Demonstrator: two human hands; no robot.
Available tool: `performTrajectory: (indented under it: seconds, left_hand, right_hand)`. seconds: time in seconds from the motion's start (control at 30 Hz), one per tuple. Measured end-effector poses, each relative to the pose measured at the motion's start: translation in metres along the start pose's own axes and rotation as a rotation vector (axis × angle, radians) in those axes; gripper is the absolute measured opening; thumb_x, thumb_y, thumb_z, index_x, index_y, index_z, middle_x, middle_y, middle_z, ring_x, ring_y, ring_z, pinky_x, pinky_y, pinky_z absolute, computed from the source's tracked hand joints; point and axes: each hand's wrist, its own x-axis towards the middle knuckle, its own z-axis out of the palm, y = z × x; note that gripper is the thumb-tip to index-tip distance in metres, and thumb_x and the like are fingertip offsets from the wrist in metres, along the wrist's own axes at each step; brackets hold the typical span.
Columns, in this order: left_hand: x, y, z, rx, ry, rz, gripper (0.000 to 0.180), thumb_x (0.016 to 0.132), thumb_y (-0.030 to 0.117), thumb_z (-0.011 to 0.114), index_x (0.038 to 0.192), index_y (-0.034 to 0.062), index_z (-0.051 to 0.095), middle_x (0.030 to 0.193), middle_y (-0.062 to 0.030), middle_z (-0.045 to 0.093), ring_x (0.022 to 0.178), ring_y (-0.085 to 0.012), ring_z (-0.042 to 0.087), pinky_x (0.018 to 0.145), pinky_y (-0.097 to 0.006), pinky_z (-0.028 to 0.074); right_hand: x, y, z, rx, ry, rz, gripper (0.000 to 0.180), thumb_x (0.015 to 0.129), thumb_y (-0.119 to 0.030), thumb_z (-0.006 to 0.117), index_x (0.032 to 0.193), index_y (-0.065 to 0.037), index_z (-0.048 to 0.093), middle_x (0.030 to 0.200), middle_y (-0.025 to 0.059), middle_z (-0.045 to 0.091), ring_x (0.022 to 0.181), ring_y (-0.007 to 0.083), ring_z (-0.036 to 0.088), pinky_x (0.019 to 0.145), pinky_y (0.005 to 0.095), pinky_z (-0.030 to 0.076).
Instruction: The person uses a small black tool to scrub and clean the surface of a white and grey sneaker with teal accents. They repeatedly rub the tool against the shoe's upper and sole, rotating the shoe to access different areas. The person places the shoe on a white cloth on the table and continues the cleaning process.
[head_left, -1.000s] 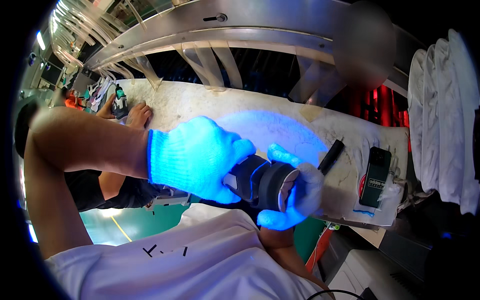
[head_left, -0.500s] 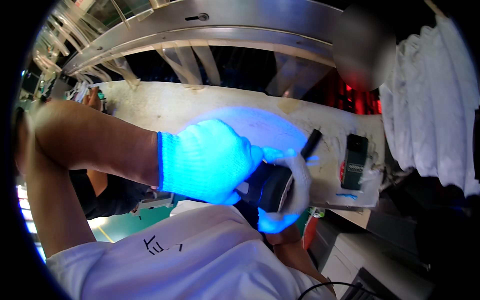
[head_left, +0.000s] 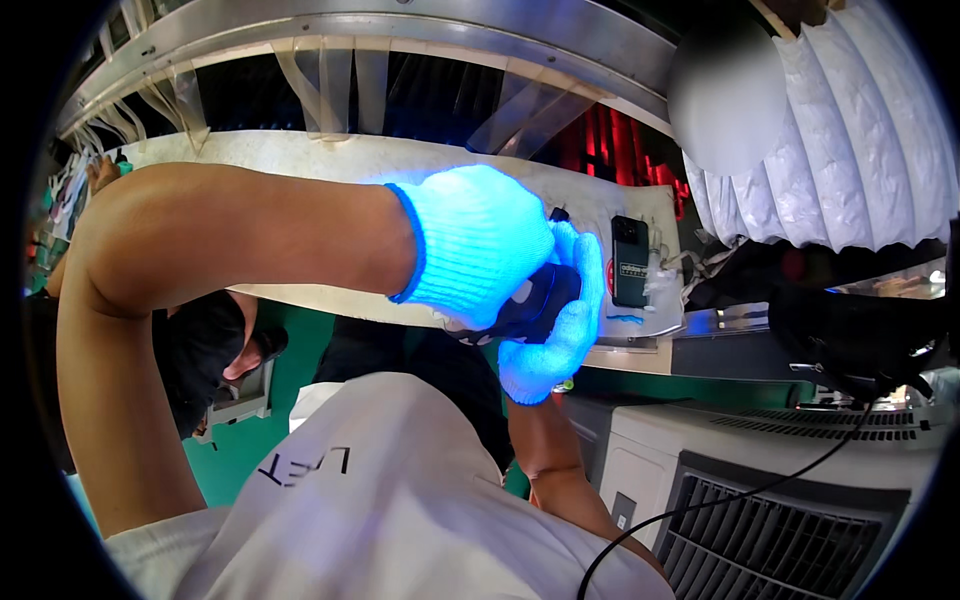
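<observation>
Both my hands wear white knit gloves lit blue. My left hand (head_left: 480, 245) wraps over the top of a dark cylindrical part (head_left: 535, 300), and my right hand (head_left: 555, 330) cups the same part from below and from the right. The part is held in front of my chest, above the edge of a pale workbench (head_left: 300, 160). Most of the part is hidden by the gloves.
A dark phone (head_left: 630, 262) lies on the bench at the right. White pleated ducting (head_left: 840, 140) hangs at the upper right. A grey ventilated machine (head_left: 780, 480) with a black cable stands at the lower right. Another person (head_left: 200, 350) is partly visible at the lower left.
My view has shifted, so my hands and the part now sit further right and closer to my chest. My left hand covers more of the part than before.
</observation>
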Motion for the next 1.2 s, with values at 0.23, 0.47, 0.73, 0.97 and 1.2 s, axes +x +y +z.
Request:
performTrajectory:
  seconds: [0.23, 0.47, 0.73, 0.97, 1.2]
  left_hand:
    - [-0.025, -0.004, 0.014, 0.006, 0.159, 0.082, 0.02, 0.088, 0.021, 0.081, 0.096, 0.003, 0.084, 0.086, -0.0179, 0.079, 0.078, -0.036, 0.078, 0.073, -0.047, 0.063]
    - [-0.035, -0.004, 0.034, -0.026, 0.215, 0.144, 0.032, 0.086, 0.024, 0.088, 0.11, 0.0032, 0.081, 0.093, -0.0159, 0.08, 0.087, -0.0369, 0.08, 0.074, -0.046, 0.064]
    - [-0.073, -0.004, 0.145, -0.355, 1.118, 0.333, 0.07, 0.07, 0.034, 0.107, 0.124, 0.0041, 0.075, 0.106, -0.0135, 0.078, 0.085, -0.032, 0.078, 0.076, -0.041, 0.064]
    - [-0.075, 0.012, 0.17, -0.284, 1.117, 0.31, 0.052, 0.072, 0.031, 0.1, 0.114, 0.0123, 0.075, 0.107, -0.0055, 0.08, 0.089, -0.0274, 0.078, 0.072, -0.041, 0.058]
    - [-0.071, 0.002, 0.19, -0.189, 1.237, 0.326, 0.033, 0.071, 0.026, 0.085, 0.102, 0.018, 0.079, 0.113, -0.0021, 0.077, 0.092, -0.0216, 0.073, 0.067, -0.037, 0.053]
  right_hand:
    - [-0.013, -0.023, 0.028, -0.056, 0.044, -0.025, 0.074, 0.117, -0.041, 0.051, 0.169, 0.009, 0.038, 0.166, 0.0236, 0.054, 0.152, 0.034, 0.054, 0.13, 0.0512, 0.039]
    - [-0.033, -0.032, 0.019, -0.522, 0.01, -0.129, 0.068, 0.116, -0.038, 0.051, 0.164, 0.01, 0.045, 0.154, 0.0221, 0.063, 0.142, 0.032, 0.061, 0.123, 0.0476, 0.045]
    - [-0.056, -0.063, -0.001, -0.487, -0.163, -0.02, 0.072, 0.112, -0.042, 0.055, 0.163, 0.007, 0.047, 0.157, 0.0281, 0.061, 0.142, 0.0364, 0.062, 0.123, 0.0503, 0.047]
    - [-0.065, -0.087, 0.003, -0.294, -0.13, 0.3, 0.093, 0.111, -0.061, 0.055, 0.173, 0.005, 0.033, 0.172, 0.0283, 0.044, 0.154, 0.0393, 0.052, 0.127, 0.0516, 0.044]
    - [-0.062, -0.087, -0.008, -0.511, -0.344, 0.235, 0.068, 0.116, -0.046, 0.049, 0.16, 0.005, 0.053, 0.171, 0.0314, 0.045, 0.154, 0.0456, 0.052, 0.125, 0.055, 0.046]
